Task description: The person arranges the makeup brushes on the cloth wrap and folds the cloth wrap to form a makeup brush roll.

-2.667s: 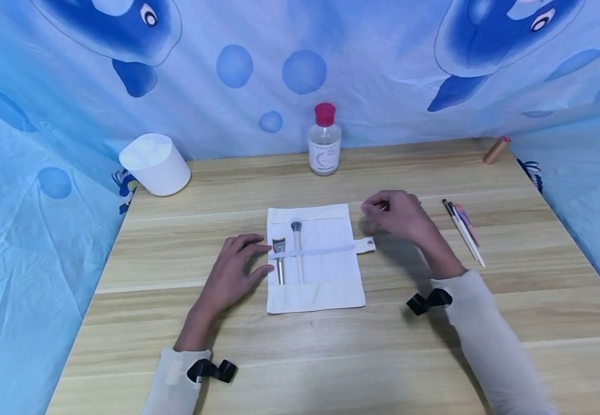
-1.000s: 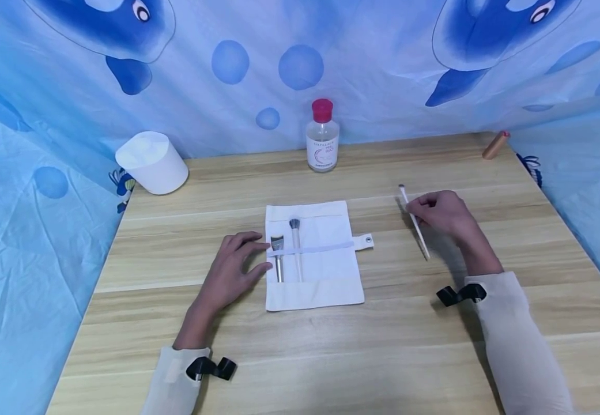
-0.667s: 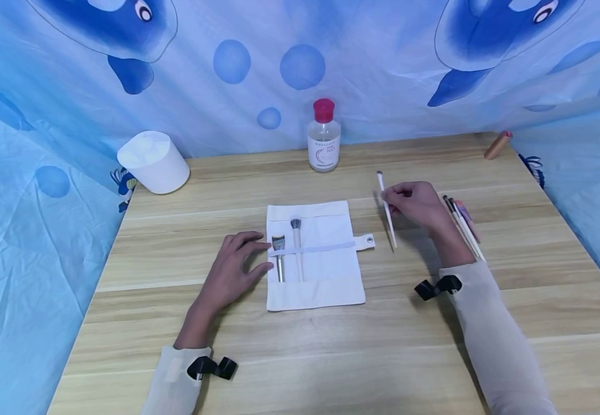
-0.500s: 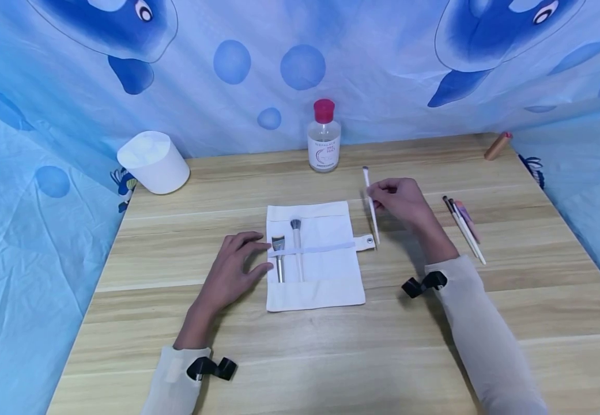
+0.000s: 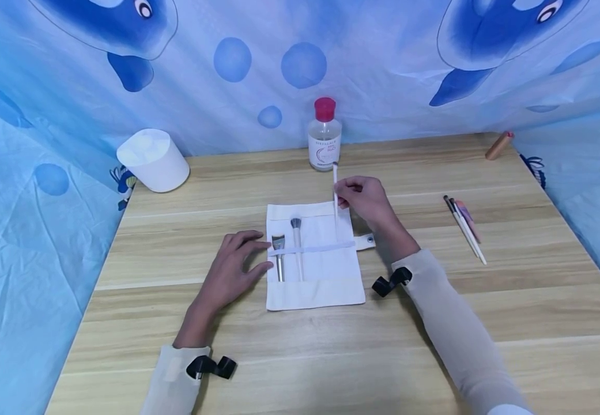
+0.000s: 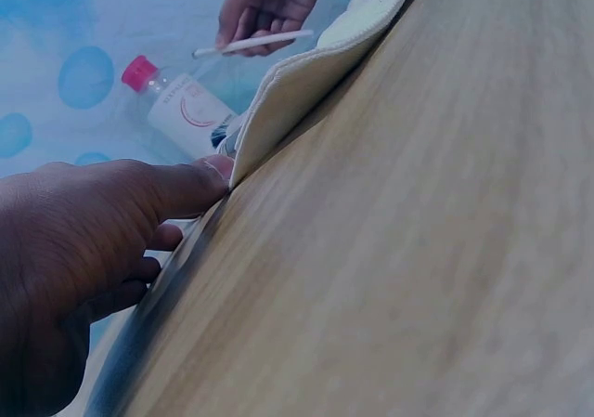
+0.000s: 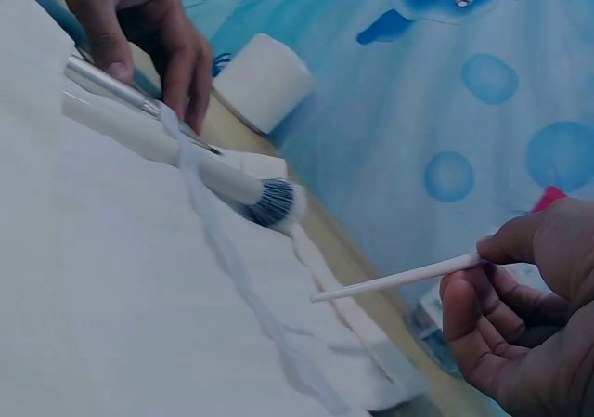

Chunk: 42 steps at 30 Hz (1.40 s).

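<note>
A white fabric brush roll [image 5: 325,294] lies unfolded on the table, with an elastic band [image 5: 325,248] across it. Tucked under the band at its left are a flat makeup brush [image 5: 279,259] and a round fluffy makeup brush [image 5: 298,239]. My right hand [image 5: 369,202] pinches a thin white makeup brush [image 7: 390,280] between thumb and fingers, above the roll's upper right part. Its bristles point away and its handle end is over the cloth, near the band. My left hand [image 5: 232,271] rests at the roll's left edge, thumb touching the cloth [image 6: 278,110], fingers relaxed.
Behind the roll stands a clear bottle [image 5: 324,144] with a red cap. A white paper roll [image 5: 157,164] is at back left, a brown tube [image 5: 498,146] at back right. Thin white brushes [image 5: 465,230] lie beside a pink-purple item [image 5: 468,222] on the right.
My right hand took up a thin makeup brush from the right and carried it left, from beside the roll to above it. My left hand has stayed at the roll's left edge.
</note>
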Available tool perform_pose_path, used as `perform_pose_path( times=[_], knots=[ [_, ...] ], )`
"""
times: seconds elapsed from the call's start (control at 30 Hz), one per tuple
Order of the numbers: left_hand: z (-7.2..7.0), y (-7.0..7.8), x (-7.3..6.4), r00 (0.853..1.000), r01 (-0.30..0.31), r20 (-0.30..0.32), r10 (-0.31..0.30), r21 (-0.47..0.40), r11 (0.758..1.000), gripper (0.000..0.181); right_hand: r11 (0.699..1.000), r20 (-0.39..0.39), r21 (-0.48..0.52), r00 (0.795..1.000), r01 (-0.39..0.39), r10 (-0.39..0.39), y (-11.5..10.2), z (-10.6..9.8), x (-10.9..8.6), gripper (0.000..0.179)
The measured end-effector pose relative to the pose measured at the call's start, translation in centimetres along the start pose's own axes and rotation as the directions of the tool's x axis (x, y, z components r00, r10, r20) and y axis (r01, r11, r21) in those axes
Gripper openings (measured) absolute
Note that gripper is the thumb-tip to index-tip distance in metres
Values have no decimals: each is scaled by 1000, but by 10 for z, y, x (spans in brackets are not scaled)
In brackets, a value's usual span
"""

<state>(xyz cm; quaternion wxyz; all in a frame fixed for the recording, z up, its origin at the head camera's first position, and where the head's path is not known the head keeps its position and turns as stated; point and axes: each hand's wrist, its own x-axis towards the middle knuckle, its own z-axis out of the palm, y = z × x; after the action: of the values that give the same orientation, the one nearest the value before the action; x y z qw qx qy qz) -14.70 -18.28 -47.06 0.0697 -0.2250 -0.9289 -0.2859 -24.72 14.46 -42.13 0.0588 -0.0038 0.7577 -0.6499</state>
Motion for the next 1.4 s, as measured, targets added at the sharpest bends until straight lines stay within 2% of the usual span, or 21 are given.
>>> perform_pose_path(
  times=[0.3, 0.87, 1.13, 1.4],
  knots=[
    [-1, -1, 1, 1000, 5, 3, -5, 6, 1000, 42, 999, 20, -38, 1000, -12, 13, 2, 20, 7, 23],
    [1, -2, -1, 1000, 4, 5, -4, 4, 1000, 41, 998, 69, 52, 997, 33, -36, 9, 40, 4, 22],
    [1, -2, 0, 1000, -17, 1, 17, 3, 1000, 43, 1000, 124, -5, 992, -23, 23, 14, 45, -1, 22],
    [0, -2, 0, 1000, 5, 9, -5, 5, 1000, 43, 995, 148, -85, 986, -59, 71, 20, 47, -14, 20]
  ],
)
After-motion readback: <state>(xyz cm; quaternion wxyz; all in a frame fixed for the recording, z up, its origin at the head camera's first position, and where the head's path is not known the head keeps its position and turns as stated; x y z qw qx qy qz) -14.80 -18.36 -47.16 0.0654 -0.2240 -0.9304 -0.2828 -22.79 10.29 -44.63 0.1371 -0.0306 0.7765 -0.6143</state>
